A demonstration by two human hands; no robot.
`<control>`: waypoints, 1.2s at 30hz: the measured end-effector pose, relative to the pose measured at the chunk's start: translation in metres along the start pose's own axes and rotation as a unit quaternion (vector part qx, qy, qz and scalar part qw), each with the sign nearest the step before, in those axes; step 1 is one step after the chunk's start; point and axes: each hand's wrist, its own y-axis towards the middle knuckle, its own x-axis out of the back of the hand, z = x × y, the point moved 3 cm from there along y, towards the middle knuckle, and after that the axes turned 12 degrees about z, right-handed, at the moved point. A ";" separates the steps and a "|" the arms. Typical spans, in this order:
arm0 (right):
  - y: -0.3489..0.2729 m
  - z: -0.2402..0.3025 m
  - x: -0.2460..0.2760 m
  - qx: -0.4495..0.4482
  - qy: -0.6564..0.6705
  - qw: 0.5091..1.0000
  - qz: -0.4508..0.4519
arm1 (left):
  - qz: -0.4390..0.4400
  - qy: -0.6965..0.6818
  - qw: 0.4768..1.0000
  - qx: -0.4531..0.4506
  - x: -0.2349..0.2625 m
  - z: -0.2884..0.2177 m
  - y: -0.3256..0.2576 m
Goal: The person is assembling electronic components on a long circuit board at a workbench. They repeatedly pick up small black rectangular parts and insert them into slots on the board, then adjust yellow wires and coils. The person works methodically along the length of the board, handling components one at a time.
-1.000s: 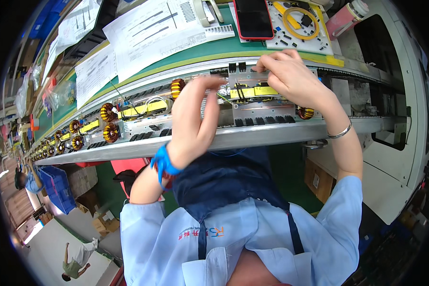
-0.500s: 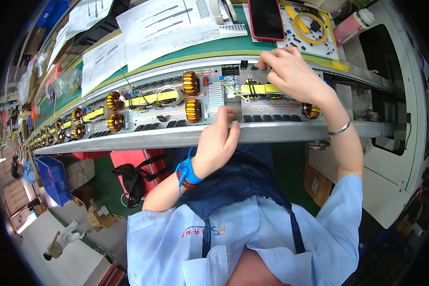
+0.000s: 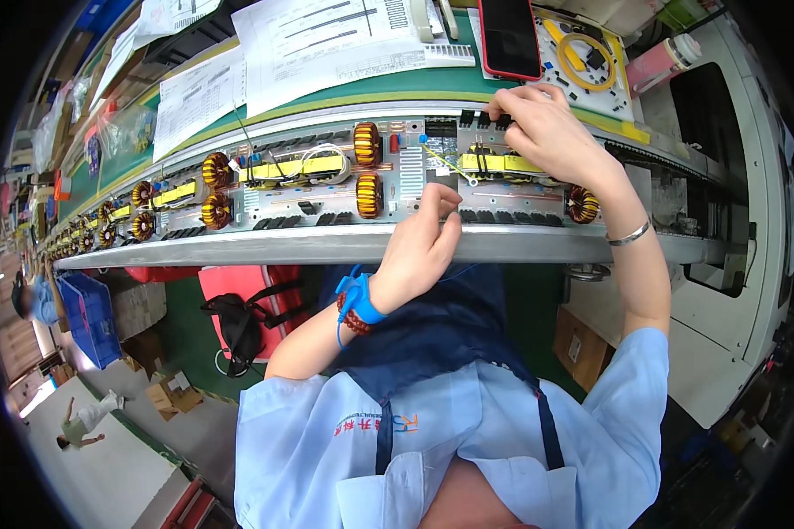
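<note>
Two hands work on one circuit board (image 3: 503, 181) lying on the conveyor (image 3: 326, 245). Left hand (image 3: 423, 251) rests on the near rail, fingers loosely curled, tips touching the board's front edge — holding nothing. Right hand (image 3: 547, 132) pinches a small black part at the board's far edge, fingers narrow. Beyond the belt — white printed sheets (image 3: 326, 44) on the green bench, a red-cased phone (image 3: 512, 35), a pink bottle (image 3: 662, 62). Below the belt sits a brown carton (image 3: 582, 348).
</note>
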 end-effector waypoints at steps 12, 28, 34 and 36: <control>0.007 0.002 -0.006 0.032 0.020 0.999 0.014 | 0.027 -0.088 0.996 0.014 0.004 -0.002 0.005; -0.165 0.041 -0.026 -0.168 0.138 0.972 -0.091 | 0.163 -0.163 0.973 -0.004 -0.052 -0.016 0.048; -0.179 0.043 -0.060 -0.200 0.130 0.964 -0.120 | 0.215 -0.180 0.960 -0.015 -0.080 -0.028 0.069; -0.178 0.042 -0.060 -0.211 0.123 0.963 -0.115 | 0.216 -0.180 0.959 -0.021 -0.085 -0.027 0.073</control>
